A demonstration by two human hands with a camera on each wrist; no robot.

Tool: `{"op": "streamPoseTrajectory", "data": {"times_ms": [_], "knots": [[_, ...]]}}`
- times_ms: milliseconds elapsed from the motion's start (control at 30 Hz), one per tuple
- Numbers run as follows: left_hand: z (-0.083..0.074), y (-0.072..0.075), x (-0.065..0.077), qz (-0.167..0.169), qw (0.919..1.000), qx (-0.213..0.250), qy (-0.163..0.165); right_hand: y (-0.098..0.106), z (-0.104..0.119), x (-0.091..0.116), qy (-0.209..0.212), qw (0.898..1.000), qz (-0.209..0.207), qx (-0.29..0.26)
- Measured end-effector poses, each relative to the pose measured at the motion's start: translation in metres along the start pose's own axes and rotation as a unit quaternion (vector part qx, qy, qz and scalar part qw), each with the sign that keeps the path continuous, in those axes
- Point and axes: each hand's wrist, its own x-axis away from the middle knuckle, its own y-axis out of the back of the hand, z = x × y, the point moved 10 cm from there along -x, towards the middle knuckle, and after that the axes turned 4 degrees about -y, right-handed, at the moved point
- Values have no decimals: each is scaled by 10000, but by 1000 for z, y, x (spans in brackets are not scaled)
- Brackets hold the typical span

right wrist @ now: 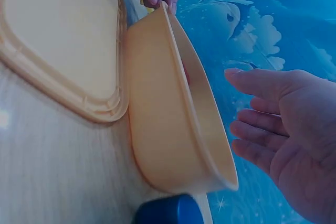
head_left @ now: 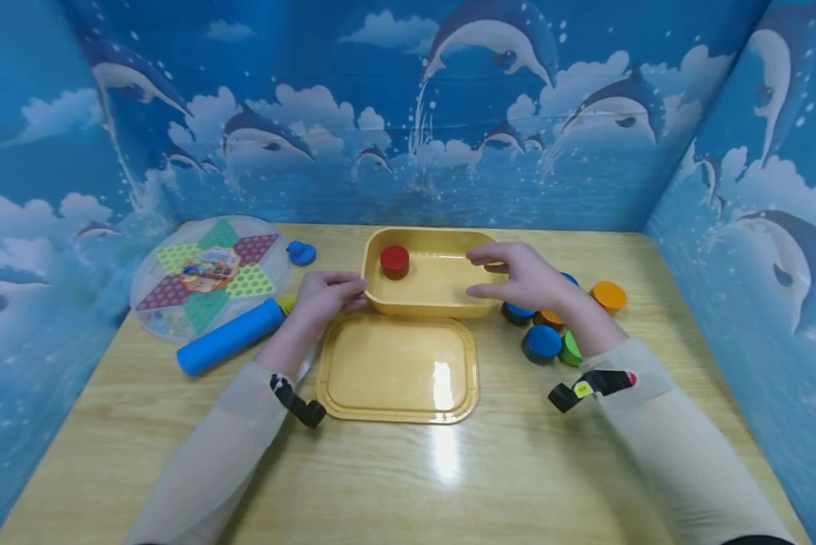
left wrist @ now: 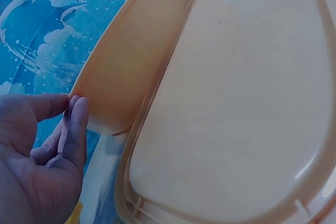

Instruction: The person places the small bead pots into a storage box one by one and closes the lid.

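Note:
Thumb and fingers of my left hand [head_left: 322,301] pinch the left rim of a yellow plastic box [head_left: 422,309], a grip also plain in the left wrist view. Inside the box, toward its left end, sits a round red block [head_left: 394,262]. My right hand [head_left: 520,274] hovers over the box's right end, thumb and fingers spread apart and holding nothing. In the right wrist view that hand [right wrist: 294,129] is beside the box's rim with a gap between them. The box's yellow lid [head_left: 387,371] lies flat on the table just in front of it.
Right of the box are several round blocks, including a blue one [head_left: 541,344], an orange one [head_left: 608,297] and a green one [head_left: 571,350], partly behind my right arm. Leftward lie a blue cylinder [head_left: 231,337], a star-patterned game board [head_left: 210,276] and a small blue toy [head_left: 302,253].

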Motion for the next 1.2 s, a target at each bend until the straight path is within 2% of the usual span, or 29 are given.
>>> {"op": "streamPoseTrajectory", "data": {"times_ms": [200, 333, 500, 767, 1000, 1200], "knots": [[0, -1, -1, -30, 10000, -73, 41, 5, -11, 26, -103, 9999, -103, -79], [0, 0, 0, -16, 10000, -62, 24, 11, -18, 42, -182, 9994, -292, 105], [-1, 0, -1, -35, 10000, -87, 27, 19, -28, 60, -121, 9981, -521, 295], [2, 1, -3, 20, 10000, -66, 34, 30, -41, 92, -90, 9968, -754, 249], [2, -1, -3, 35, 10000, -77, 35, 39, -54, 122, -123, 9922, -1094, 593], [3, 0, -2, -46, 9997, -223, 45, 40, -70, 142, -364, 9917, -1057, 629]]}}
